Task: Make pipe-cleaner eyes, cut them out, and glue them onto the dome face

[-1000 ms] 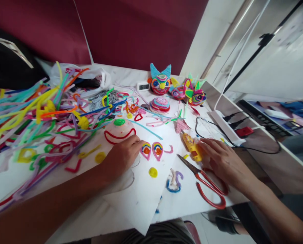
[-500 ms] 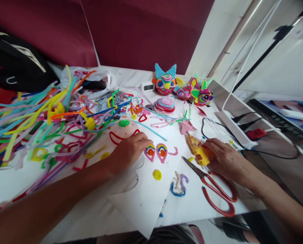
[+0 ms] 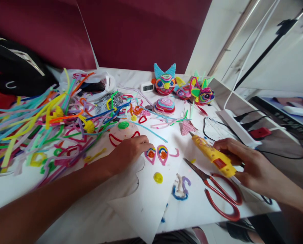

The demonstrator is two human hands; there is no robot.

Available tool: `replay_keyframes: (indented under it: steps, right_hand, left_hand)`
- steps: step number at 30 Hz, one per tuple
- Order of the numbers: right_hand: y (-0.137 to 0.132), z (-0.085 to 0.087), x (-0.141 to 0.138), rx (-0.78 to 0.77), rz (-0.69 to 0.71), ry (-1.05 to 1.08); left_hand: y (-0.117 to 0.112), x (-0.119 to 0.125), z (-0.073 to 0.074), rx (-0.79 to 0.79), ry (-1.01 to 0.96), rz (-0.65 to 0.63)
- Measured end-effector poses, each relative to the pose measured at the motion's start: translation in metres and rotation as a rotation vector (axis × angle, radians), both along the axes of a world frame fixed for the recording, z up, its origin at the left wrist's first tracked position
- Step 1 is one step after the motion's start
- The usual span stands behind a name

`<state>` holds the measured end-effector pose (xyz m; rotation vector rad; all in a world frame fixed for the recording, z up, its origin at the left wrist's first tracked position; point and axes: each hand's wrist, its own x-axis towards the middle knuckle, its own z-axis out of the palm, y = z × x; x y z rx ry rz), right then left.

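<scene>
The right hand's grip [image 3: 255,167] is wrapped round a yellow glue gun [image 3: 212,154], right of centre, its nozzle pointing to the upper left. The left hand's grip [image 3: 131,150], at the centre, is narrow, fingertips bunched at the edge of the left eye piece [image 3: 150,157]; whether they pinch it or only rest there, I cannot tell.

The right eye piece [image 3: 163,158] lies just beside it, and both look complete, with rainbow bands round orange centres. They sit flat on the white paper [image 3: 138,210], not on the pale rounded form [image 3: 128,130] left of centre. That form carries a green disc [image 3: 123,125] and a red mouth outline [image 3: 115,140], so by my reading the face is partly made, with the eyes left to fix. A yellow disc [image 3: 158,177], a pink hook [image 3: 175,153] and a blue, white and purple piece [image 3: 180,189] lie loose too; their places are unclear.

Scissors [image 3: 206,179] lie at lower right. Farther out on the desk [image 3: 3,189], a blue-eared head [image 3: 165,84] at upper centre looks finished, while fuzzy stems [image 3: 39,118] are heaped at the left.
</scene>
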<state>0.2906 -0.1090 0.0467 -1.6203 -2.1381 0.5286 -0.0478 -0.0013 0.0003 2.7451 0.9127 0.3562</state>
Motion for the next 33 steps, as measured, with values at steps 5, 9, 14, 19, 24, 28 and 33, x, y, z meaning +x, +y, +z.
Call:
replay_keyframes:
  steps: [5,9,14,19,24,28,33]
  right_hand:
    - [0.003,0.004,-0.019,-0.134,0.004,0.104]
    - [0.008,0.008,-0.034,-0.254,0.067,0.194]
    - [0.018,0.012,-0.051,-0.371,0.123,0.266]
    - [0.027,0.012,-0.061,-0.49,0.108,0.344]
    - [0.031,0.011,-0.063,-0.554,0.095,0.428]
    - [0.032,0.013,-0.063,-0.594,0.058,0.417]
    - [0.031,0.014,-0.062,-0.6,0.04,0.425]
  left_hand:
    - [-0.002,0.0,-0.004,-0.064,-0.039,0.012]
    - [-0.003,0.001,-0.006,-0.073,-0.063,0.04]
    - [-0.001,0.004,-0.004,-0.106,-0.072,0.06]
    - [0.001,0.008,-0.003,-0.2,-0.076,0.122]
    - [0.003,0.007,-0.005,-0.239,-0.098,0.121]
    - [0.005,0.006,-0.007,-0.224,-0.074,0.116]
    - [0.005,0.01,-0.003,-0.196,0.011,0.126]
